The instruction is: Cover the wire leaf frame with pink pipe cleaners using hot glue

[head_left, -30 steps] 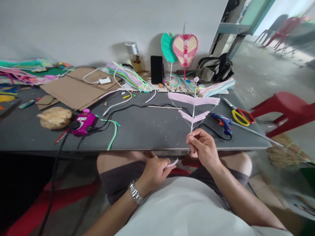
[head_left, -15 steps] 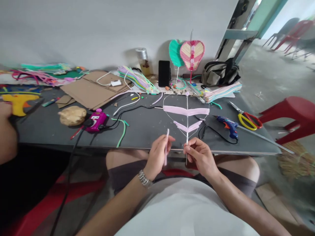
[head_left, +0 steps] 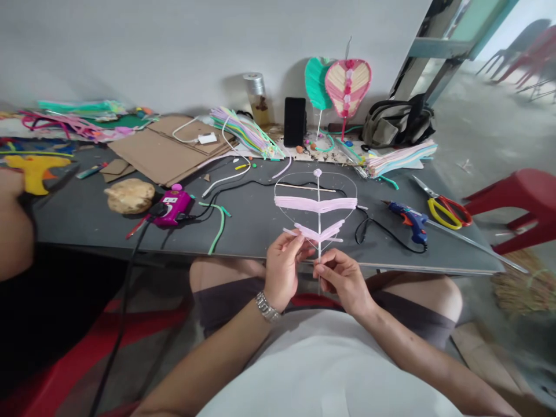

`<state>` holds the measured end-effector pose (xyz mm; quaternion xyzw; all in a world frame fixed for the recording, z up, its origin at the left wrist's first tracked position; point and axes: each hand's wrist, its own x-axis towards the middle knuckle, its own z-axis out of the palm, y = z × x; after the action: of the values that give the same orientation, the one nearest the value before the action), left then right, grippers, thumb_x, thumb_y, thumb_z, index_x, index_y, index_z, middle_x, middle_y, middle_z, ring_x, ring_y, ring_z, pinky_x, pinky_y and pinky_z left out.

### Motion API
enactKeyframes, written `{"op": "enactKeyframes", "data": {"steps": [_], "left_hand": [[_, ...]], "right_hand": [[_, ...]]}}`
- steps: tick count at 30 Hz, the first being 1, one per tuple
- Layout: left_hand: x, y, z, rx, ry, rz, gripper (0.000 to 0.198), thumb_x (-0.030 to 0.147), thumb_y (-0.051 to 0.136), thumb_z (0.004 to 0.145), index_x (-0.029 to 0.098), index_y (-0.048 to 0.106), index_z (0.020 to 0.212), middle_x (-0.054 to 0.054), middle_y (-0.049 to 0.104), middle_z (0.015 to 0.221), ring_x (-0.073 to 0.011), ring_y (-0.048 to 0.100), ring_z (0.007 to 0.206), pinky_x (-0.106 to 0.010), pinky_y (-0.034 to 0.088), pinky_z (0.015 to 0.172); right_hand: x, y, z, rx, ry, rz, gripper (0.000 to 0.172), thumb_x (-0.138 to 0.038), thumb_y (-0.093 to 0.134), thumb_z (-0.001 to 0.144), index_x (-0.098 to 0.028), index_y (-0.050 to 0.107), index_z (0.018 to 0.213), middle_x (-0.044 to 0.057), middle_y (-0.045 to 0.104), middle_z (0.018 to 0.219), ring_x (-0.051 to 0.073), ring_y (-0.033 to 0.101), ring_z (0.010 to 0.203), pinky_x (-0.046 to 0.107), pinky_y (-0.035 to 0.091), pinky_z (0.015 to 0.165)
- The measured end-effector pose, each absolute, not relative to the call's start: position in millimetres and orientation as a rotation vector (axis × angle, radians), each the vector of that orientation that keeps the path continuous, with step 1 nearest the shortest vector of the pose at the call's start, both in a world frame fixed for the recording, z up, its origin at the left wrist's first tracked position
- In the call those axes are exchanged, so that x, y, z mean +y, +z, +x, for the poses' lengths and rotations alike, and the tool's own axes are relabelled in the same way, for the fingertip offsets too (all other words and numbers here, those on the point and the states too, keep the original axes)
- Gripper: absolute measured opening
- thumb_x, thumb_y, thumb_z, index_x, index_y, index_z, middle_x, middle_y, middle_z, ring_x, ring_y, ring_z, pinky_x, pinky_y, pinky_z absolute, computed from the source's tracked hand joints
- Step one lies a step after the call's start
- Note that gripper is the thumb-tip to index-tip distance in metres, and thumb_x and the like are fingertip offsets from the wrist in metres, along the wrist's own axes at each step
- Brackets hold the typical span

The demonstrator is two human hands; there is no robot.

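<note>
1. The left hand (head_left: 283, 272), with a metal wristwatch (head_left: 267, 307) on its wrist, pinches a short pale pink strip (head_left: 290, 233) between thumb and fingers, close against the lower pink chevron (head_left: 319, 231).
2. The right hand (head_left: 345, 284) pinches the lower end of a thin white stick (head_left: 318, 220), holding it upright; the two hands are almost touching.
3. The stick is the spine of a heart-shaped wire frame (head_left: 343, 178), held up in front of the person's lap, just over the near edge of the gray tabletop (head_left: 243, 226). A wide pink band (head_left: 315, 203) crosses the frame above the chevron.
4. A blue hot glue gun (head_left: 408, 223) and yellow-and-red-handled scissors (head_left: 445, 213) lie to the right on the tabletop, with a magenta electrical unit (head_left: 171, 207) to the left.
5. Against the wall stand a finished pink heart-shaped piece (head_left: 347, 86), a teal leaf-shaped piece (head_left: 315, 83), and a black phone (head_left: 295, 121). A bundle of pastel pipe cleaners (head_left: 245, 132) lies near a flat sheet of cardboard (head_left: 169, 142).
6. At the far left, another person's hand (head_left: 13, 214) sits beside a yellow glue gun (head_left: 37, 171).
</note>
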<state>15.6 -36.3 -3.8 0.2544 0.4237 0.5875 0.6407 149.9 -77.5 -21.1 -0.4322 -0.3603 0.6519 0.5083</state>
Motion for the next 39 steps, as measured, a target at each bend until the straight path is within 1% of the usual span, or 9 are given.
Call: {"op": "enactKeyframes", "data": {"steps": [6, 11, 18, 20, 23, 25, 30, 34, 39], "left_hand": [[-37, 1, 16, 0.928, 1.314, 0.416, 0.039, 0.033, 0.09, 0.067, 0.016, 0.07, 0.096, -0.007, 0.08, 0.097, -0.0145, 0.073, 0.079, -0.026, 0.058, 0.073], [-43, 0, 13, 0.873, 1.273, 0.382, 0.036, 0.032, 0.089, 0.069, 0.016, 0.071, 0.096, -0.008, 0.08, 0.103, -0.0139, 0.072, 0.08, -0.025, 0.057, 0.073], [-53, -3, 13, 0.747, 1.288, 0.442, 0.032, 0.036, 0.085, 0.075, 0.016, 0.076, 0.099, -0.01, 0.08, 0.107, -0.0216, 0.074, 0.099, -0.033, 0.057, 0.091], [-54, -5, 14, 0.777, 1.289, 0.458, 0.035, 0.036, 0.088, 0.073, 0.016, 0.076, 0.099, -0.009, 0.08, 0.105, -0.0191, 0.074, 0.093, -0.031, 0.056, 0.088], [-53, -6, 15, 0.849, 1.285, 0.433, 0.038, 0.036, 0.094, 0.066, 0.015, 0.076, 0.093, -0.007, 0.08, 0.099, -0.0137, 0.07, 0.078, -0.026, 0.054, 0.075], [-52, -6, 15, 0.867, 1.278, 0.408, 0.039, 0.035, 0.095, 0.064, 0.015, 0.076, 0.091, -0.006, 0.079, 0.096, -0.0124, 0.068, 0.074, -0.025, 0.053, 0.07], [-52, -9, 14, 0.875, 1.265, 0.394, 0.04, 0.036, 0.094, 0.065, 0.015, 0.076, 0.095, -0.006, 0.079, 0.098, -0.0148, 0.071, 0.083, -0.024, 0.052, 0.069], [-54, -15, 14, 0.865, 1.247, 0.385, 0.042, 0.036, 0.094, 0.067, 0.016, 0.075, 0.1, -0.006, 0.079, 0.1, -0.0154, 0.072, 0.085, -0.024, 0.054, 0.07], [-58, -17, 16, 0.865, 1.199, 0.389, 0.046, 0.037, 0.094, 0.068, 0.015, 0.075, 0.104, -0.005, 0.079, 0.093, -0.0152, 0.072, 0.079, -0.025, 0.057, 0.069]], "right_hand": [[-80, -28, 148, -0.884, 1.582, -1.051, 0.039, -0.048, 0.088, 0.074, -0.02, 0.062, 0.081, -0.002, 0.069, 0.062, 0.007, 0.05, 0.04, 0.019, 0.038, 0.041], [-80, -31, 147, -0.887, 1.587, -1.07, 0.04, -0.049, 0.088, 0.074, -0.021, 0.061, 0.081, -0.003, 0.068, 0.061, 0.007, 0.05, 0.04, 0.019, 0.039, 0.04], [-78, -35, 145, -0.914, 1.533, -1.11, 0.042, -0.052, 0.088, 0.073, -0.021, 0.058, 0.078, -0.004, 0.065, 0.059, 0.007, 0.048, 0.039, 0.02, 0.037, 0.039], [-79, -35, 144, -0.944, 1.502, -1.138, 0.043, -0.053, 0.087, 0.073, -0.021, 0.059, 0.077, -0.004, 0.063, 0.057, 0.007, 0.047, 0.039, 0.02, 0.036, 0.04], [-80, -34, 146, -1.031, 1.488, -1.166, 0.044, -0.056, 0.087, 0.073, -0.02, 0.062, 0.075, -0.004, 0.06, 0.056, 0.007, 0.048, 0.042, 0.02, 0.037, 0.042], [-78, -30, 149, -1.063, 1.495, -1.178, 0.044, -0.058, 0.085, 0.075, -0.019, 0.064, 0.077, -0.004, 0.059, 0.054, 0.008, 0.049, 0.042, 0.021, 0.038, 0.044], [-69, -22, 161, -0.929, 1.302, -1.186, 0.042, -0.059, 0.078, 0.084, -0.02, 0.064, 0.084, 0.0, 0.07, 0.071, 0.008, 0.052, 0.047, 0.021, 0.041, 0.045], [-65, -23, 165, -0.872, 1.281, -1.115, 0.035, -0.05, 0.082, 0.084, -0.021, 0.064, 0.081, -0.002, 0.068, 0.068, 0.007, 0.051, 0.047, 0.02, 0.039, 0.045], [-67, -25, 167, -0.852, 1.235, -1.098, 0.03, -0.048, 0.078, 0.088, -0.02, 0.068, 0.081, -0.002, 0.068, 0.068, 0.007, 0.05, 0.048, 0.02, 0.039, 0.047]]}}
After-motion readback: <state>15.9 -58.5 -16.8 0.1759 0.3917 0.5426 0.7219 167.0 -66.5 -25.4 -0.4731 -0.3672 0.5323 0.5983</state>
